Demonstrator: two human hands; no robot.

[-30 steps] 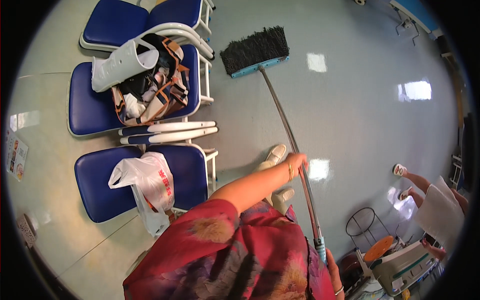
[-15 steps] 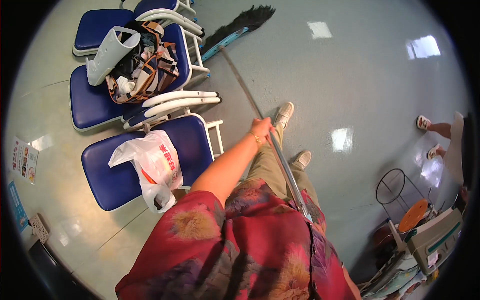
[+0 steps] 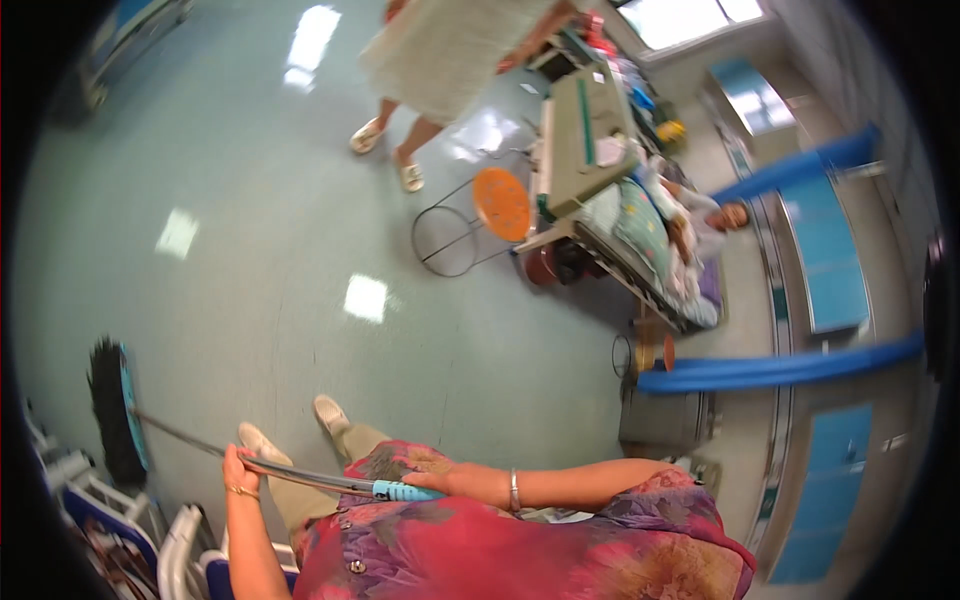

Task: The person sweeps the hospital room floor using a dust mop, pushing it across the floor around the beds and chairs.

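Note:
A broom (image 3: 300,474) with black bristles, a blue head and a metal handle stretches across in front of my body. My left hand (image 3: 239,471) is closed around the middle of its shaft, with a bracelet on that wrist. On the blue grip at the handle's upper end, my right hand (image 3: 450,480) holds on from above, though its fingertips are partly hidden. The bristle head (image 3: 118,412) lies on the floor at the far left, beyond my left hand.
White-framed chairs (image 3: 180,550) with blue seats stand at lower left. An orange-topped stool (image 3: 502,203) is beside a bed (image 3: 590,130) where a person lies. Another person (image 3: 440,60) in a pale garment stands ahead. Blue curtains (image 3: 780,368) hang at right.
My view has swung to the right, bringing the bed and the standing person closer to the middle. The chairs have slid to the lower left edge, and my right hand now shows on the grip.

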